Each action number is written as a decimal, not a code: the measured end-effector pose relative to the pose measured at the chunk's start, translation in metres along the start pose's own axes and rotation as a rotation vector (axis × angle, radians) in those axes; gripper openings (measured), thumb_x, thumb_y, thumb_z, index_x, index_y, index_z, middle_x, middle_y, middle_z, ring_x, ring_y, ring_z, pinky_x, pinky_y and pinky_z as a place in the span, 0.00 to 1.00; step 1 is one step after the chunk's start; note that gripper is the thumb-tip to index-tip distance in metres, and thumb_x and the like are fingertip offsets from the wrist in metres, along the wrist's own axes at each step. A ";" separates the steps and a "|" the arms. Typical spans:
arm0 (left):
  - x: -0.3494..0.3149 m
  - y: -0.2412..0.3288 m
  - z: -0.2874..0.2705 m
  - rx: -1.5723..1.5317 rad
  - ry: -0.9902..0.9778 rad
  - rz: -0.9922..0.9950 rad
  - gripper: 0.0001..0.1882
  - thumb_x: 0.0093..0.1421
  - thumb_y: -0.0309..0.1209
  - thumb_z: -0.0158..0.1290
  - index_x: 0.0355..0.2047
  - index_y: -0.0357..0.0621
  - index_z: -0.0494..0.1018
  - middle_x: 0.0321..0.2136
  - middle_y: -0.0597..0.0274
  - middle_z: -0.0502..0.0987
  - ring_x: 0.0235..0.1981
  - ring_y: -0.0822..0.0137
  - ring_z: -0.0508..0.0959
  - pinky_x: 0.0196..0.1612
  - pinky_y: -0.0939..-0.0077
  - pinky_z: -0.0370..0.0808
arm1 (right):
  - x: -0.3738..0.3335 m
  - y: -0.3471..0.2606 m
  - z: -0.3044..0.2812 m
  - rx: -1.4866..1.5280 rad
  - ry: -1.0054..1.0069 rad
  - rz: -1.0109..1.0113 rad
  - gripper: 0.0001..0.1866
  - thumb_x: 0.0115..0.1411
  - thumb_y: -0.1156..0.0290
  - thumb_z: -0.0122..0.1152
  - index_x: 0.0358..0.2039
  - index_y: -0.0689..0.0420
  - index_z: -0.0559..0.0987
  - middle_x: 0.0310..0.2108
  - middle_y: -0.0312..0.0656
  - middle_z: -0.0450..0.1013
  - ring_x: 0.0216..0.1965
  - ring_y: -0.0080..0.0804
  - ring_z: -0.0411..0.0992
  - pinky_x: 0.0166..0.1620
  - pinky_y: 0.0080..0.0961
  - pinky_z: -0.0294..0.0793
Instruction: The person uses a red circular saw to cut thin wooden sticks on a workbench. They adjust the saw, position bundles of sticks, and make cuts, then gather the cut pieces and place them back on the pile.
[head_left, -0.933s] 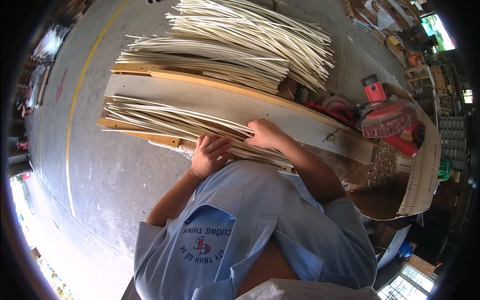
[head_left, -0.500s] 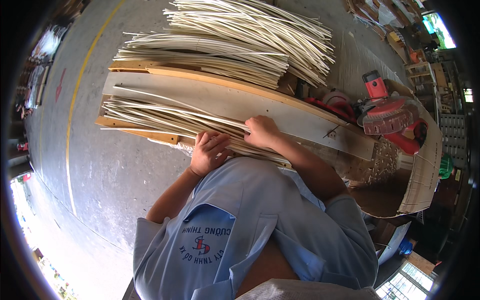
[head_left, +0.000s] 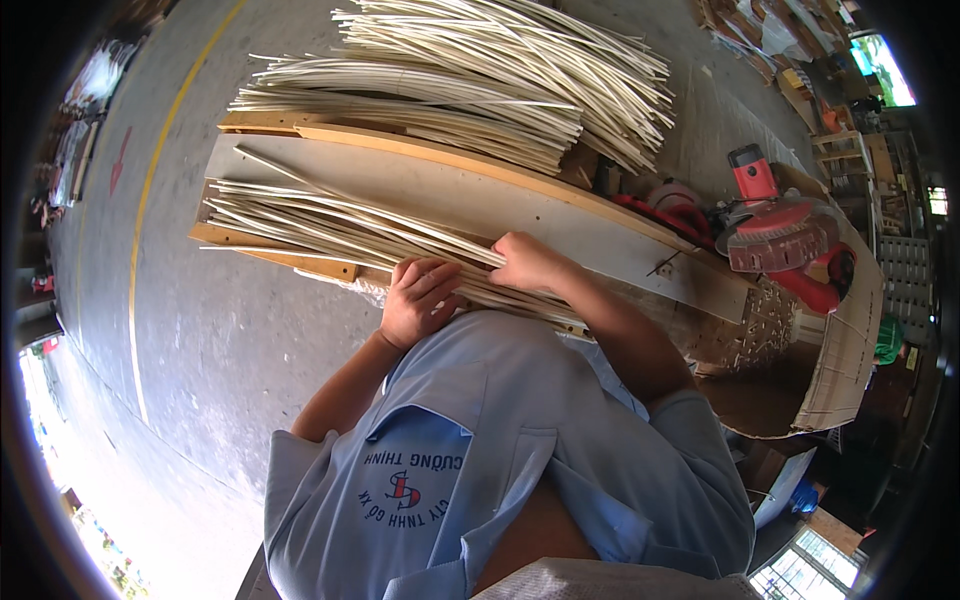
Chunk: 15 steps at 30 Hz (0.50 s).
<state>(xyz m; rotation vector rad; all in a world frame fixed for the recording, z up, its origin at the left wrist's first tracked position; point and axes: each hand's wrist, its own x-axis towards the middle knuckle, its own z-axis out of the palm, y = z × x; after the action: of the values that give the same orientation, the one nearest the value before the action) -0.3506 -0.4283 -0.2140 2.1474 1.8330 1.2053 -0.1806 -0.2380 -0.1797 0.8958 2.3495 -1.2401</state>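
Note:
A loose bundle of thin, pale rattan-like rods (head_left: pixel 300 222) lies along the near side of the long wooden bench, against my body. My left hand (head_left: pixel 422 300) rests on the near side of this bundle, its fingers bent over and closed around rods. Beyond it, my right hand (head_left: pixel 527 264) is closed on the right end of a couple of rods (head_left: pixel 345 202). Those rods slant away to the far left, their left ends apart from the bundle and over the pale board (head_left: pixel 440 180). My right fingertips are partly hidden by the hand.
Behind a raised wooden strip (head_left: pixel 400 142) lie larger piles of rods (head_left: pixel 500 70). A red circular-blade saw (head_left: pixel 780 235) stands at the bench's right end, beside an open cardboard box (head_left: pixel 845 340). Concrete floor with a yellow line (head_left: pixel 150 190) extends left.
The left ends of the rods in my right hand have swung farther from the bundle, and a second rod now shows beside the first. Both hands stay in nearly the same place.

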 end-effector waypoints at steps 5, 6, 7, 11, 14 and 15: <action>0.000 0.000 0.000 -0.006 -0.004 0.000 0.17 0.46 0.27 0.68 0.39 0.46 0.83 0.51 0.66 0.83 0.51 0.60 0.79 0.55 0.57 0.73 | 0.003 0.002 -0.007 -0.005 -0.017 0.021 0.17 0.49 0.65 0.73 0.37 0.63 0.85 0.31 0.57 0.81 0.35 0.50 0.80 0.43 0.42 0.78; 0.000 0.000 0.000 -0.003 -0.004 0.002 0.17 0.46 0.27 0.68 0.39 0.46 0.83 0.51 0.66 0.83 0.51 0.60 0.79 0.55 0.57 0.73 | 0.003 0.002 -0.007 -0.007 -0.027 0.021 0.17 0.49 0.65 0.73 0.37 0.63 0.85 0.31 0.57 0.81 0.35 0.50 0.80 0.43 0.42 0.78; -0.001 -0.001 0.000 -0.001 0.000 0.004 0.17 0.46 0.27 0.68 0.39 0.46 0.83 0.51 0.67 0.83 0.51 0.60 0.79 0.55 0.57 0.73 | 0.005 0.003 -0.008 -0.010 -0.038 0.019 0.18 0.48 0.65 0.73 0.37 0.63 0.85 0.32 0.57 0.81 0.35 0.50 0.80 0.43 0.41 0.78; -0.003 -0.002 0.002 0.012 0.007 0.007 0.18 0.46 0.26 0.68 0.40 0.47 0.83 0.51 0.67 0.83 0.51 0.59 0.79 0.55 0.57 0.73 | 0.004 0.006 -0.010 0.063 -0.119 -0.050 0.19 0.47 0.65 0.74 0.37 0.64 0.85 0.32 0.57 0.81 0.35 0.50 0.80 0.43 0.41 0.78; -0.003 -0.001 0.002 0.019 0.003 0.007 0.18 0.45 0.26 0.68 0.40 0.47 0.83 0.51 0.67 0.83 0.51 0.59 0.78 0.56 0.57 0.73 | 0.006 0.006 -0.008 0.003 -0.113 -0.016 0.19 0.46 0.65 0.74 0.36 0.65 0.85 0.31 0.57 0.81 0.35 0.50 0.80 0.43 0.41 0.78; -0.003 -0.001 0.002 0.021 0.001 0.007 0.18 0.45 0.27 0.68 0.40 0.47 0.83 0.51 0.67 0.83 0.51 0.59 0.78 0.56 0.56 0.73 | 0.007 0.007 -0.009 0.005 -0.114 -0.007 0.19 0.46 0.65 0.74 0.36 0.65 0.85 0.31 0.57 0.81 0.35 0.49 0.81 0.42 0.41 0.78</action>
<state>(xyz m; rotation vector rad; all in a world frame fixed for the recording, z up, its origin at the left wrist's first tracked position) -0.3501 -0.4295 -0.2173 2.1661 1.8479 1.1942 -0.1810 -0.2254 -0.1824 0.7979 2.2635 -1.2653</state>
